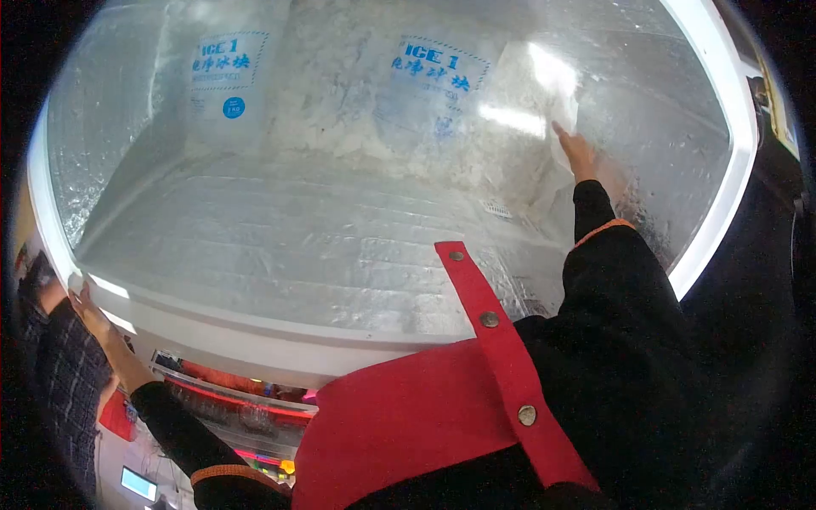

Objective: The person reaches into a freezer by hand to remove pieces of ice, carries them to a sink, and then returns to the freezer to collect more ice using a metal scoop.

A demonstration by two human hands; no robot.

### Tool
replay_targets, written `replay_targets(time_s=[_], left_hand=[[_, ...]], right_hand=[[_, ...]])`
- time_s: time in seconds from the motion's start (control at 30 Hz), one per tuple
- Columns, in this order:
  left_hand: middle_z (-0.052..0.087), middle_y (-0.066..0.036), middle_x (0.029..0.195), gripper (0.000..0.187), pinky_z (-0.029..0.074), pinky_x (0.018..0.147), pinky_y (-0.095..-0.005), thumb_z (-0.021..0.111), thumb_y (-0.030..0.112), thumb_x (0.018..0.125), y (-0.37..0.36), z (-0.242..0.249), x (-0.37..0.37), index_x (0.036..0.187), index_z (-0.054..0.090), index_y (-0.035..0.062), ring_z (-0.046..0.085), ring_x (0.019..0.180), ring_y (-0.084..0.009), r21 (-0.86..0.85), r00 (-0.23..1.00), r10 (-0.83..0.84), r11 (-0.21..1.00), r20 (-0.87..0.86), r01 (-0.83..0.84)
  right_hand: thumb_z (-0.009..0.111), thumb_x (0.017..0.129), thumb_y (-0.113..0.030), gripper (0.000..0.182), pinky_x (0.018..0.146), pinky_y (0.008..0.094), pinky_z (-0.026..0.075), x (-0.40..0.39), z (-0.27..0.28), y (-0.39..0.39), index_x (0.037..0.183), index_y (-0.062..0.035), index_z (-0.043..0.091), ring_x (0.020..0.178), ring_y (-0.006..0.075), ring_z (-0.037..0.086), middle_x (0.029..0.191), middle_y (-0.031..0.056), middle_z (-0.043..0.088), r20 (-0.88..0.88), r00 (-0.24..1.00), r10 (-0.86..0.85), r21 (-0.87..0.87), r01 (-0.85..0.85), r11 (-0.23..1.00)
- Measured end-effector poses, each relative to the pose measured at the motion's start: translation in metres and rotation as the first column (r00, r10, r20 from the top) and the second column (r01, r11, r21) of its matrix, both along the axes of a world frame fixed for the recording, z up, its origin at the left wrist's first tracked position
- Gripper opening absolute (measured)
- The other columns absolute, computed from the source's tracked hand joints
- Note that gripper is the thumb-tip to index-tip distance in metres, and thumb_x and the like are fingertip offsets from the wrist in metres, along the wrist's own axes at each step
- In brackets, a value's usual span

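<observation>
Two ice bags (429,106) printed "ICE 1" lie left of the right hand (578,155), one near, one well apart; their outlines are hard to make out. One finger of the right hand points out by the nearer bag's side; the others are obscured, so its grip cannot be told. The left hand (92,313) rests unclenched on the white rim (255,327). Room remains between the right hand and the rim to its right.

In the bin (223,319) before you, the left bag (223,81) and right bag (433,85) sit at the far side.
</observation>
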State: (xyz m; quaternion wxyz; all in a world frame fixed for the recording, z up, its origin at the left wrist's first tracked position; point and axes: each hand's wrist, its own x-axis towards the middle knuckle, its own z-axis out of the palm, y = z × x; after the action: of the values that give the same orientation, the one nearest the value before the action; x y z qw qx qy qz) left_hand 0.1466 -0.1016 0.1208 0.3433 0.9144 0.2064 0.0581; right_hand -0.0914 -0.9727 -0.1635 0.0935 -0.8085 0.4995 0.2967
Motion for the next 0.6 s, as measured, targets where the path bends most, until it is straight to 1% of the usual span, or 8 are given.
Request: replay_targets(time_s=[0.07,0.2,0.27,0.33,0.43,0.47,0.53,0.6], left_hand=[[0.027,-0.014,0.127,0.05,0.027,0.092,-0.0336,0.042,0.024,0.082,0.017,-0.001,-0.002,0.122,0.027,0.0001,0.032,0.113,-0.0232,0.166,0.996,-0.039,0.985,-0.075,0.051],[0.024,-0.013,0.128,0.052,0.027,0.092,-0.0316,0.045,0.021,0.079,-0.059,0.013,-0.009,0.123,0.027,0.0008,0.03,0.114,-0.0225,0.061,0.994,0.107,0.993,-0.026,-0.106],[0.026,-0.012,0.127,0.055,0.028,0.092,-0.031,0.048,0.02,0.078,-0.001,-0.001,-0.007,0.124,0.025,0.0007,0.032,0.112,-0.0227,0.192,0.997,-0.078,0.978,-0.01,0.078],[0.026,-0.012,0.126,0.055,0.027,0.092,-0.0312,0.049,0.019,0.077,-0.009,-0.001,-0.011,0.124,0.025,0.0004,0.032,0.112,-0.0221,-0.032,0.997,-0.075,0.997,0.008,0.075],[0.028,-0.012,0.125,0.052,0.028,0.091,-0.032,0.047,0.019,0.079,0.011,-0.001,-0.007,0.123,0.028,0.0005,0.032,0.112,-0.0222,0.162,0.992,-0.112,0.98,-0.053,0.119],[0.028,-0.012,0.124,0.05,0.028,0.091,-0.0324,0.047,0.019,0.079,0.015,-0.001,-0.008,0.122,0.029,0.0006,0.032,0.112,-0.0223,0.249,0.99,-0.124,0.959,-0.069,0.138],[0.027,-0.012,0.125,0.048,0.028,0.091,-0.0327,0.047,0.019,0.08,0.01,0.001,-0.009,0.121,0.031,0.0007,0.031,0.112,-0.0225,0.203,0.995,-0.082,0.975,-0.058,0.092],[0.024,-0.01,0.126,0.046,0.028,0.092,-0.033,0.047,0.022,0.08,0.028,-0.004,-0.002,0.119,0.035,0.0011,0.03,0.113,-0.0224,0.136,0.998,-0.042,0.99,-0.05,0.048]], right_hand=[[0.052,0.066,-0.041,0.046,0.077,0.0341,0.042,0.002,0.002,0.005,0.081,0.002,0.059,0.088,0.0312,0.054,0.089,0.02,0.057,-0.107,0.969,0.225,0.103,-0.214,0.971],[0.051,0.066,-0.037,0.041,0.077,0.0327,0.042,-0.002,-0.036,0.0,0.08,0.0006,0.06,0.087,0.0294,0.055,0.089,0.0187,0.057,-0.063,0.967,0.248,0.201,-0.231,0.952],[0.052,0.062,-0.028,0.031,0.076,0.0312,0.042,0.003,-0.023,0.01,0.075,-0.0015,0.061,0.085,0.0279,0.056,0.084,0.0171,0.059,-0.203,0.953,0.226,0.141,-0.2,0.97],[0.051,0.057,-0.018,0.022,0.07,0.0301,0.045,0.017,0.004,0.016,0.07,-0.0037,0.062,0.077,0.0276,0.058,0.079,0.0161,0.059,-0.14,0.926,0.351,0.147,-0.331,0.932],[0.049,0.056,-0.018,0.021,0.057,0.0303,0.047,0.026,0.003,0.017,0.067,-0.0048,0.061,0.062,0.0273,0.059,0.069,0.016,0.059,-0.218,0.821,0.527,0.399,-0.418,0.816],[0.049,0.056,-0.018,0.021,0.057,0.0303,0.047,0.028,-0.002,0.017,0.067,-0.0048,0.061,0.062,0.0273,0.059,0.069,0.016,0.059,-0.221,0.82,0.528,0.403,-0.417,0.815],[0.049,0.056,-0.018,0.023,0.057,0.0297,0.047,0.022,0.0,0.019,0.07,-0.0028,0.06,0.06,0.0242,0.059,0.059,0.0141,0.058,-0.144,0.984,0.104,0.273,-0.061,0.96],[0.049,0.057,-0.016,0.023,0.057,0.0302,0.047,0.009,-0.009,0.012,0.071,-0.0019,0.059,0.059,0.0248,0.058,0.059,0.015,0.057,-0.066,0.97,0.234,0.169,-0.22,0.961]])
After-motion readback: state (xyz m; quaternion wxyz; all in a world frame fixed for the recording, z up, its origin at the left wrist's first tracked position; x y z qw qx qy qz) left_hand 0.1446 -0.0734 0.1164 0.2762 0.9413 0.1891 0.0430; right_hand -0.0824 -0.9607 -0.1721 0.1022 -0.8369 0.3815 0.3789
